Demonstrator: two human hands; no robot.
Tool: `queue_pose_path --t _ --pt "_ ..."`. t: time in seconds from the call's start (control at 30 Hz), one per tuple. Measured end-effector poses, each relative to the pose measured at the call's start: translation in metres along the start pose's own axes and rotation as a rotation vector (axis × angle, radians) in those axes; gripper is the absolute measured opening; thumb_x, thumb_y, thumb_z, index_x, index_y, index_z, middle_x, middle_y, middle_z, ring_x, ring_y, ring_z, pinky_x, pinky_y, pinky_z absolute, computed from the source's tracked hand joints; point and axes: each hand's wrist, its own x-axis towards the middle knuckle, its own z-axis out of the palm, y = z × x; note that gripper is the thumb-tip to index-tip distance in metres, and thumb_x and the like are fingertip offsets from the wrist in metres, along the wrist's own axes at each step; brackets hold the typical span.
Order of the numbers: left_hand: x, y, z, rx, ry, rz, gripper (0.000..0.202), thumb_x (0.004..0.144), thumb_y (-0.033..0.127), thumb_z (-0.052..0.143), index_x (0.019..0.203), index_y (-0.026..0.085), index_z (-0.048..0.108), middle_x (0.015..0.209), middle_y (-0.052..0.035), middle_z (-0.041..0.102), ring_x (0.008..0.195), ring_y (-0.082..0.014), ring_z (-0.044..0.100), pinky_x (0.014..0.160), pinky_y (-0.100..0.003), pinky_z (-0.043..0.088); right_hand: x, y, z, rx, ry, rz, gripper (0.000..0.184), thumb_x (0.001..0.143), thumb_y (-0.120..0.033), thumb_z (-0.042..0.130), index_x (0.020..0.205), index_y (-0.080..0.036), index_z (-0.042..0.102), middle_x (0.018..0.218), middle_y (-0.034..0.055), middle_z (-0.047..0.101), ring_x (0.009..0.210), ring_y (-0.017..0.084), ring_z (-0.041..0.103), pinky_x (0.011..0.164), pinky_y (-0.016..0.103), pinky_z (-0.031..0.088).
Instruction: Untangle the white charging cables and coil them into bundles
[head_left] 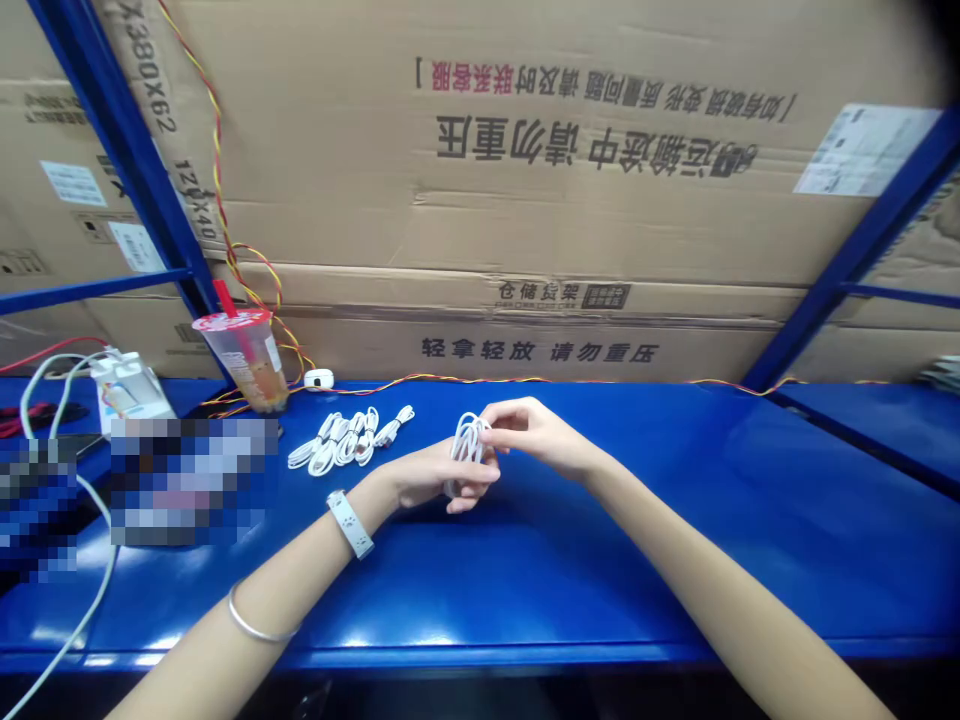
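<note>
White cable coil [469, 440]: held just above the blue counter [600, 590], mid-counter toward the far edge. Left hand [435, 478]: fingers seemingly curled beneath the loops, partly hidden. Right hand [536, 435]: fingers pinching the coil's top. Bundled white cables [349, 440]: nearby. Best practice: snug, even loops.

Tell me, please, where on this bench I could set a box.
Bare blue bench lies right of the right hand, by the blue upright. Less lies in front of the left hand holding a coiled white cable. The left end is crowded: bundled white cables, a plastic cup, a pixelated object.
</note>
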Motion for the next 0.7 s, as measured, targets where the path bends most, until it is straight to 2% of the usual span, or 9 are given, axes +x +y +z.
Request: queue_pose_path --t 0.17,0.27,0.4,0.47,0.57,0.7 --pt "0.007 -0.001 0.001 0.117 0.277 0.04 0.029 0.073 0.034 0.072 0.086 0.014 0.054 0.064 0.0001 0.059 0.053 -0.0106 0.057 0.053 -0.023 0.046 0.005 0.011 0.005 -0.088 0.181 -0.018 0.023 0.074 -0.038 0.067 0.074 -0.015 0.064 0.062 0.0012 0.062 0.056 0.012 0.054 0.054 0.025 0.042" --pt "0.01 -0.001 0.003 0.208 0.388 0.049 0.031 0.072 0.038 0.071 0.084 0.014 0.056 0.064 0.0001 0.059 0.053 -0.0103 0.056 0.054 -0.023 0.045 0.008 0.021 0.006 -0.146 0.273 -0.022 0.016 0.074 -0.032 0.065 0.076 -0.016 0.062 0.065 0.0016 0.064 0.054 0.013 0.056 0.052 0.025 0.043" --pt "0.011 -0.004 0.003 0.369 0.412 0.068 0.027 0.075 0.04 0.066 0.077 0.016 0.055 0.053 0.0043 0.051 0.042 -0.0079 0.048 0.044 -0.02 0.036 0.008 0.023 0.011 -0.15 0.246 0.0 0.011 0.077 -0.027 0.058 0.076 -0.016 0.061 0.065 0.0016 0.063 0.054 0.013 0.057 0.054 0.025 0.046" --pt "0.011 -0.007 0.0 0.448 0.454 0.051 0.023 0.076 0.038 0.063 0.076 0.017 0.055 0.051 0.0039 0.052 0.041 -0.0097 0.049 0.044 -0.02 0.036 0.006 0.02 0.014 -0.107 0.189 -0.007 0.01 0.077 -0.024 0.057 0.082 -0.016 0.061 0.072 0.003 0.065 0.061 0.014 0.06 0.059 0.026 0.048" --pt "0.012 -0.01 -0.007 0.599 0.523 0.014 0.015 0.076 0.03 0.058 0.071 0.017 0.054 0.046 0.0015 0.053 0.043 -0.0135 0.053 0.046 -0.022 0.038 0.004 0.017 0.018 -0.089 0.118 -0.07 0.021 0.075 -0.024 0.062 0.095 -0.017 0.059 0.088 0.0046 0.067 0.076 0.016 0.063 0.068 0.028 0.05" --pt "0.014 -0.009 -0.01 0.903 0.629 0.075 0.016 0.076 0.026 0.054 0.063 0.016 0.056 0.051 -0.0019 0.056 0.053 -0.0164 0.056 0.053 -0.024 0.036 0.004 0.02 0.017 -0.269 0.187 -0.182 0.019 0.077 -0.031 0.065 0.089 -0.017 0.061 0.09 0.005 0.065 0.081 0.017 0.061 0.074 0.03 0.05"
